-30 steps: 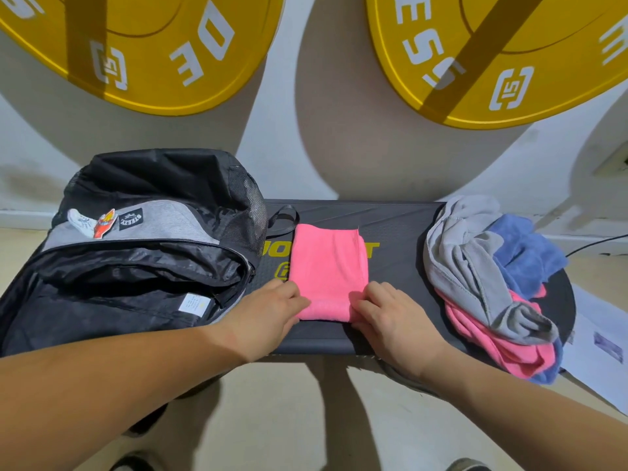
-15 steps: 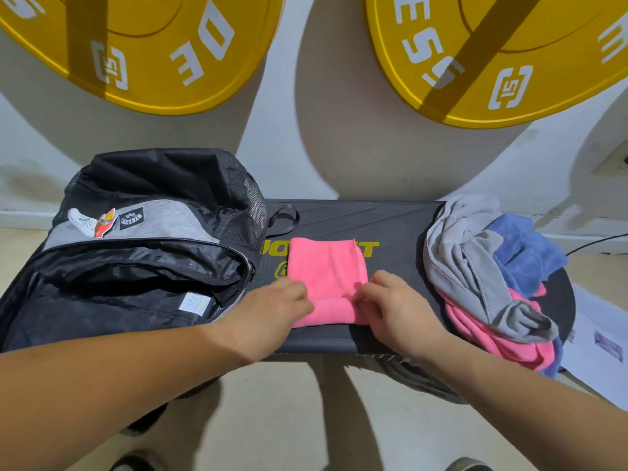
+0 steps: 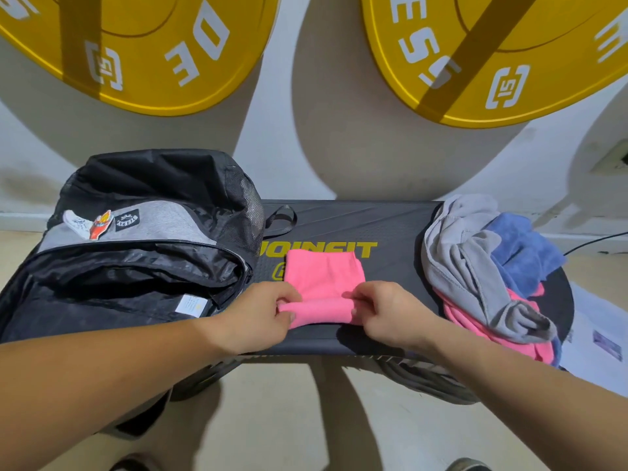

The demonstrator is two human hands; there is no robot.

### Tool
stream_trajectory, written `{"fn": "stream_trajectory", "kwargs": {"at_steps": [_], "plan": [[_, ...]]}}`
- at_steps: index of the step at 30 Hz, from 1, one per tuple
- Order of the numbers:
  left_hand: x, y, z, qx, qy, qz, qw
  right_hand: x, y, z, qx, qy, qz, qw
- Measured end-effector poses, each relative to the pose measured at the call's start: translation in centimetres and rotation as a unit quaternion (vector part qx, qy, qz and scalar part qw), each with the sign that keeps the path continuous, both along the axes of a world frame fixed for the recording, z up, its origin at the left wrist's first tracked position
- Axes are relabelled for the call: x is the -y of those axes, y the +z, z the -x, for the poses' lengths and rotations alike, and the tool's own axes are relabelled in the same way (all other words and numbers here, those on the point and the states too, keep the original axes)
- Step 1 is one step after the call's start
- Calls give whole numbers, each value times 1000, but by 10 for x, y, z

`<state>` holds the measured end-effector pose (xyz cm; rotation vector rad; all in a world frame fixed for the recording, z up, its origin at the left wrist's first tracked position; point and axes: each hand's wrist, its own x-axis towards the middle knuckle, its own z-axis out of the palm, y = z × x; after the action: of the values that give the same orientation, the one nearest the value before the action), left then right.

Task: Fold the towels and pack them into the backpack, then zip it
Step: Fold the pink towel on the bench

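Just beside the pink towel [image 3: 323, 275], backpack [image 3: 136, 283] lies unzipped.

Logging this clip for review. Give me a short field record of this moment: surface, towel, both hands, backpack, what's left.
surface: black bench, yellow lettering
towel in work: pink towel, folded, near edge lifted and turned over
left grip: left hand pinches its near left corner
right grip: right hand pinches its near right corner
bag: backpack, unzipped, at the left end
unfolded: pile of grey, blue and pink towels, right end
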<state>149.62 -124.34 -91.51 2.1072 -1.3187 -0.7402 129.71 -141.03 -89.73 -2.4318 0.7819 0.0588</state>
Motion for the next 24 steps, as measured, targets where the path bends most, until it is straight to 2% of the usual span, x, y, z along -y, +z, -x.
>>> {"fn": "stream_trajectory", "kwargs": {"at_steps": [2, 3, 4, 6, 7, 9, 10, 12, 15, 18, 20, 24], "plan": [[-1, 1, 1, -89, 49, -17, 995, 7, 3, -3, -8, -47, -89, 995], [-1, 0, 1, -93, 71, -10, 993, 8, 3, -3, -7, -67, -96, 993], [-1, 0, 2, -62, 84, 7, 994, 8, 2, -3, -7, -84, -74, 994], [-2, 1, 3, 63, 55, 58, 995, 5, -2, -2, -1, -92, 29, 995], [-3, 2, 2, 143, -10, 86, 986, 3, -5, -1, 20, -78, 88, 993], [-3, 2, 0, 296, -177, 108, 932, 1, -12, 0, 67, -2, 210, 975], [-4, 0, 2, 342, -228, 103, 906, -1, -14, 0, 85, 45, 263, 960], [-6, 1, 10, 374, -255, 81, 888, -5, -18, 3, 113, 120, 321, 933], [-7, -2, 11, 387, -242, 67, 887, -8, -22, 9, 90, 154, 331, 926], [-4, -4, -3, 356, -205, 52, 910, -5, -26, 10, 42, 130, 337, 932], [-4, -1, -4, 291, -187, 41, 937, -4, -20, 7, 35, 114, 286, 951], [-3, 6, 2, 169, -122, 25, 978, -1, 3, -2, -7, 66, 101, 993]]}}
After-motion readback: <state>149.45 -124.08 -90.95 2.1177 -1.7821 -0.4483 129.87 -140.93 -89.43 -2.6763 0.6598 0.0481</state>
